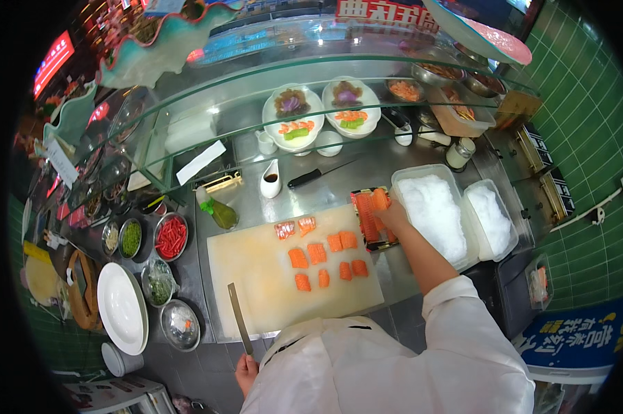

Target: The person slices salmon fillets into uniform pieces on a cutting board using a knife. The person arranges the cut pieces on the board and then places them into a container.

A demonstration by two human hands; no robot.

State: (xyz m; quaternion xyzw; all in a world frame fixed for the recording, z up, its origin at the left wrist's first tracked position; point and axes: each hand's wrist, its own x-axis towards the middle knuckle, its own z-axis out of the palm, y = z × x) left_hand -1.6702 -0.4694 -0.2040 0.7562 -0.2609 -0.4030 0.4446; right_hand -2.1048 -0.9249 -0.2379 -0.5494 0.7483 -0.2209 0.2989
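Note:
My left hand grips the handle of a long, square-ended slicing knife, its blade lying over the front left of a pale cutting board. At the board's right, my right hand reaches into a dark, patterned food tray, with its fingers on a piece of salmon. Beside that piece lies a long orange row of salmon slices. Small groups of salmon chunks are spread over the board's right half. Two paler, silvery pieces sit near its back edge.
Tubs of crushed ice stand right of the tray. Behind the board are a black-handled knife, a sauce jug and an oil bottle. Bowls of red strips and white plates stand left. A glass shelf spans the back.

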